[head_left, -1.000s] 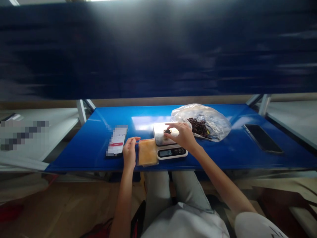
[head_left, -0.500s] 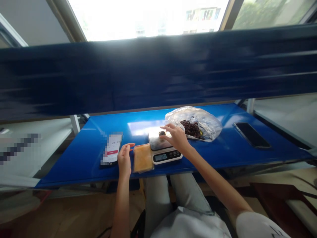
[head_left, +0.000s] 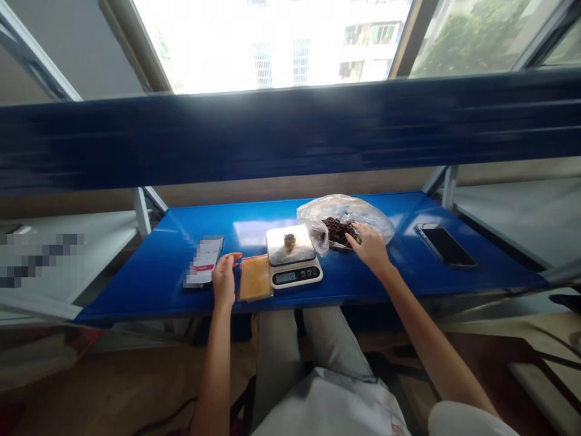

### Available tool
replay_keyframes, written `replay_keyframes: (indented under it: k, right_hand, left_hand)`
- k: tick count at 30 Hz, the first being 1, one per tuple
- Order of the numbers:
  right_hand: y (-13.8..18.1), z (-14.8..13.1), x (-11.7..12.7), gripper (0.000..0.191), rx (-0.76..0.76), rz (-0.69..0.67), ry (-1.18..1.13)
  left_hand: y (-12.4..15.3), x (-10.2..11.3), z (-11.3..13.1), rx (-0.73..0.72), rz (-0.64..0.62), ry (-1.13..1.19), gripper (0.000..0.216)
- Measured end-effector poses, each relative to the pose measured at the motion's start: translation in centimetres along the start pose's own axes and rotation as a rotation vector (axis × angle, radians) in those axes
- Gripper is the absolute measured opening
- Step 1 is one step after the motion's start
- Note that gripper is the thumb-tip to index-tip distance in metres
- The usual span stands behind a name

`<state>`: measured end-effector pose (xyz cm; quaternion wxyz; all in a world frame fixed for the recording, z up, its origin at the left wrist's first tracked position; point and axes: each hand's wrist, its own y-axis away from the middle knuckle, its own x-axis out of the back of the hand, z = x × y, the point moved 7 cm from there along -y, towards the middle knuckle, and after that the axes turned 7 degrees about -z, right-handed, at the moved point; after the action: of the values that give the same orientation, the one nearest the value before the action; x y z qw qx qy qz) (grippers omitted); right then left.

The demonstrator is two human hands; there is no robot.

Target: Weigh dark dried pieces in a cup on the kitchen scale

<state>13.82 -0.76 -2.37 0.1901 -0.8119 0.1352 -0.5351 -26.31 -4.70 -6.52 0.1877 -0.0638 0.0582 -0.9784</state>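
My right hand (head_left: 373, 247) reaches into a clear plastic bag (head_left: 381, 227), thumb and fingers apart over a heap of dark brown pieces (head_left: 336, 231). A small yellow-green bit (head_left: 358, 239) shows by its fingertips. Left of the bag, a white digital scale (head_left: 297, 277) with a metal plate carries a small tan cup-like holder (head_left: 289, 242) with dark stuff in its top. The scale's display is lit, its digits too small to read surely. My left hand (head_left: 224, 281) is beside a stack of flat yellowish packets (head_left: 255, 278), fingers loosely bent, nothing visible in them.
A phone (head_left: 204, 263) with a lit timer screen lies left of my left hand. Another phone (head_left: 446, 245), its screen dark, is at the right on the blue table (head_left: 149, 272). A blue panel (head_left: 290, 139) runs across behind the table, below a window.
My right hand has left the small holder on the scale plate and moved right into the bag. The holder stands on the plate. My left hand stays by the packets; the view has tilted slightly.
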Motion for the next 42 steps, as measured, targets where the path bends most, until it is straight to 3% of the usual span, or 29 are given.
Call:
replay_keyframes:
  k: [3,7,17,25,35,42]
  right_hand:
    - [0.1,1.5,-2.0,0.037,0.016,-0.045,-0.055]
    - [0.1,1.8,-2.5,0.035,-0.021,-0.036,-0.113]
    - [0.7,1.4,-1.0,0.026,0.026,0.083,-0.203]
    - [1.3,1.5,-0.1,0.023,-0.009,0.106,-0.312]
    - [2.1,0.0,0.7,0.017,0.052,0.105,-0.296]
    - [2.0,0.1,0.5,0.027,0.032,0.131,-0.313]
  left_hand:
    - [-0.3,-0.1,-0.1,-0.002,0.005,-0.006,0.030]
    - [-0.5,-0.3,0.0,-0.019,-0.010,-0.013,0.030]
    - [0.4,-0.3,0.5,-0.008,-0.019,-0.012,0.028]
    - [1.4,-0.3,1.0,-0.005,-0.028,-0.019,0.028]
    - [2.0,-0.1,1.3,0.001,-0.032,-0.034,0.027]
    - [1.7,0.1,1.2,0.008,-0.018,-0.036,0.027]
